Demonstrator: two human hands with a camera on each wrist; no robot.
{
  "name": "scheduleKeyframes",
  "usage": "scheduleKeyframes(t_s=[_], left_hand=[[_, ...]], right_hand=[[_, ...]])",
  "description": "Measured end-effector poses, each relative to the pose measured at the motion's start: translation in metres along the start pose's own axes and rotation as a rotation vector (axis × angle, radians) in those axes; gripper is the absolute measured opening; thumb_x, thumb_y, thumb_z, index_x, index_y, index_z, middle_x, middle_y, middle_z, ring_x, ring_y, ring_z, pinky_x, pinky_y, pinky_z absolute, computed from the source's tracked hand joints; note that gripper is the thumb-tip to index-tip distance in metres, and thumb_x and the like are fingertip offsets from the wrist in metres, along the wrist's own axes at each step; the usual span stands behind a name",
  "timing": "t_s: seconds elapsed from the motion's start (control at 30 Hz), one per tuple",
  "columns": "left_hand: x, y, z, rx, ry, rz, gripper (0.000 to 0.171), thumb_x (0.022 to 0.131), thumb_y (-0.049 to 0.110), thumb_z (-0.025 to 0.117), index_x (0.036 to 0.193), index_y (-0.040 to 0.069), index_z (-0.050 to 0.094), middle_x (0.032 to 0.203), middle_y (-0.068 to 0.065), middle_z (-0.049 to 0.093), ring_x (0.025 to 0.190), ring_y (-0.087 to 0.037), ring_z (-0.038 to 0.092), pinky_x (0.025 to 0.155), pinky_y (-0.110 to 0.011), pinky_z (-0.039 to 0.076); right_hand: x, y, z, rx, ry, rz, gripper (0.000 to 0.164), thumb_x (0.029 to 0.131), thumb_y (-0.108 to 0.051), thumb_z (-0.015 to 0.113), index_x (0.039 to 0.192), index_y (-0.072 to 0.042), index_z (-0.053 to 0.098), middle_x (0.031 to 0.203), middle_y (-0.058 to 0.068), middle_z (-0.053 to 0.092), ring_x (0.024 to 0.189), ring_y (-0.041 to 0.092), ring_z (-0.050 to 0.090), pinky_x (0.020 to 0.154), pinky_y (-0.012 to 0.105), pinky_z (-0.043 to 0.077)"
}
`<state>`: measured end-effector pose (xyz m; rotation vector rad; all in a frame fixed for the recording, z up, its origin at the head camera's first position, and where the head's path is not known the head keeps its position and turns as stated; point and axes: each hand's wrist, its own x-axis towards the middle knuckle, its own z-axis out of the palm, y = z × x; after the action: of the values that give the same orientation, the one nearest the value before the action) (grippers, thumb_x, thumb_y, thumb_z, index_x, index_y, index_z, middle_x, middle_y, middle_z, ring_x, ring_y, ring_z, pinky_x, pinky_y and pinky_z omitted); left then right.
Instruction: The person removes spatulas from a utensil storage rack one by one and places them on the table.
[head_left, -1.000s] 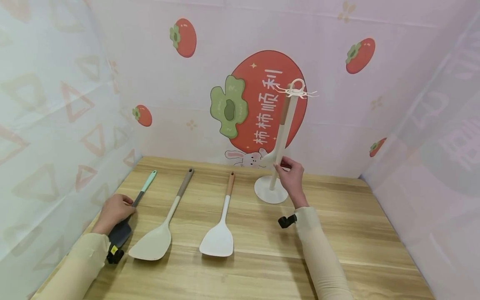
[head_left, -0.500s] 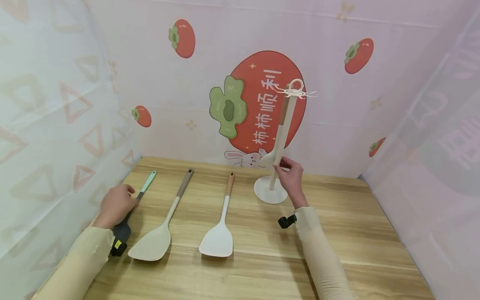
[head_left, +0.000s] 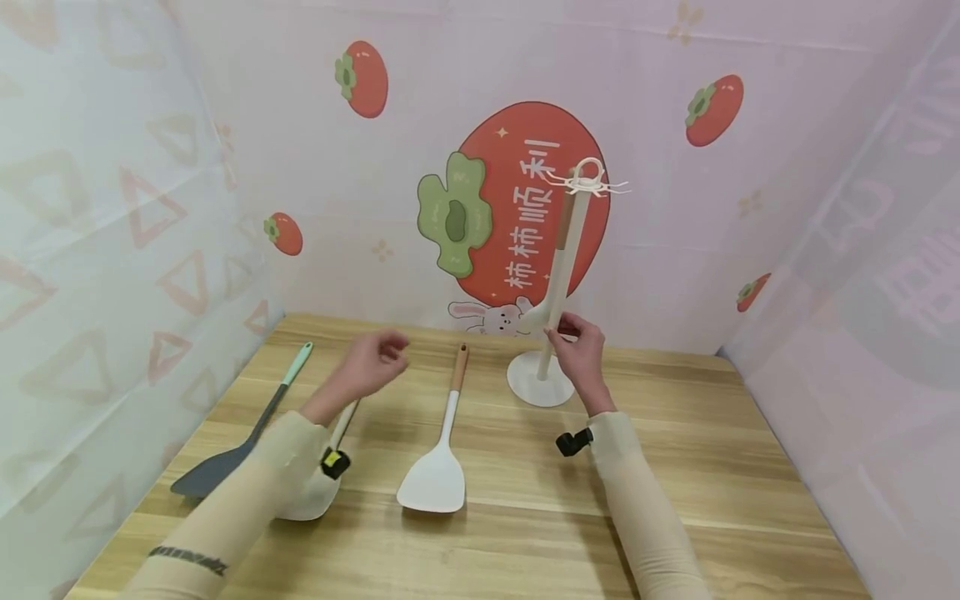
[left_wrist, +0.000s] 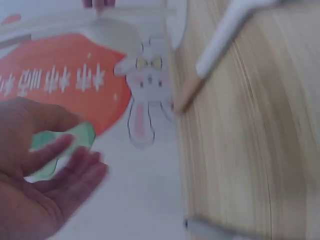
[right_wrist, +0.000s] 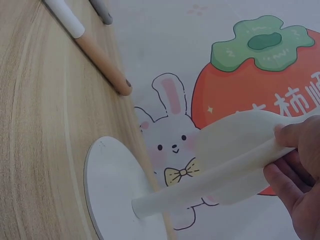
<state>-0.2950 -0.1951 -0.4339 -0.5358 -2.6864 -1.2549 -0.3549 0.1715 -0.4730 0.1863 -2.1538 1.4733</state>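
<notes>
My left hand (head_left: pixel 367 364) is in the air above the table with relaxed, slightly bent fingers and nothing in them, also in the left wrist view. Beneath that arm lies a beige spatula (head_left: pixel 343 427), its handle and part of its blade hidden. My right hand (head_left: pixel 582 354) pinches the pole of a white utensil stand (head_left: pixel 567 275), which has a round base and a crown of hooks. From a hook hangs a white utensil with a brown handle (head_left: pixel 564 221); in the right wrist view its broad pale head (right_wrist: pixel 235 150) is behind the pole.
A white spatula (head_left: pixel 435 477) with a brown handle lies mid-table. A dark grey spatula (head_left: pixel 213 471) with a mint handle lies at the left. The wooden table (head_left: pixel 525 533) is backed and flanked by printed cloth walls.
My left hand has let go of the dark grey spatula, lifted, and moved right over the beige one. The grey spatula's blade now lies further left. My right hand stays on the pole.
</notes>
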Motion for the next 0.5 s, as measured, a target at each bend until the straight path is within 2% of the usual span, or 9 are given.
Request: scheduleKeyframes(t_s=[0.13,0.2,0.37,0.5], left_hand=[[0.022,0.025,0.040,-0.221,0.030,0.078,0.027,0.092,0.002,0.071,0.118,-0.001,0.068,0.115,-0.020,0.069,0.101,-0.031,0.070,0.086,-0.039,0.060],[0.031,0.037,0.058,-0.290,0.028,0.107,0.025,0.091,0.001,0.072,0.116,0.000,0.068,0.113,-0.019,0.069,0.100,-0.030,0.070,0.086,-0.038,0.060],[0.053,0.064,0.099,-0.319,0.004,0.176,0.028,0.092,0.003,0.072,0.120,0.001,0.068,0.115,-0.015,0.070,0.101,-0.027,0.069,0.087,-0.033,0.060],[0.069,0.085,0.123,-0.336,0.028,0.194,0.034,0.093,0.009,0.073,0.125,-0.002,0.065,0.121,-0.017,0.067,0.108,-0.031,0.067,0.094,-0.037,0.058]], right_hand=[[-0.001,0.000,-0.001,0.002,-0.005,0.020,0.025,0.091,-0.007,0.076,0.114,0.004,0.072,0.103,0.020,0.072,0.096,0.032,0.070,0.083,0.041,0.061],[-0.001,-0.001,-0.001,0.008,-0.010,0.028,0.026,0.091,-0.007,0.076,0.114,0.003,0.072,0.104,0.020,0.072,0.097,0.032,0.070,0.084,0.041,0.061],[-0.002,-0.001,-0.002,0.018,-0.023,0.026,0.025,0.091,-0.008,0.076,0.114,0.003,0.072,0.104,0.020,0.071,0.097,0.032,0.069,0.085,0.042,0.061],[-0.002,-0.002,-0.002,0.020,-0.028,0.008,0.024,0.091,-0.007,0.076,0.113,0.002,0.073,0.104,0.020,0.072,0.096,0.032,0.070,0.084,0.042,0.061]])
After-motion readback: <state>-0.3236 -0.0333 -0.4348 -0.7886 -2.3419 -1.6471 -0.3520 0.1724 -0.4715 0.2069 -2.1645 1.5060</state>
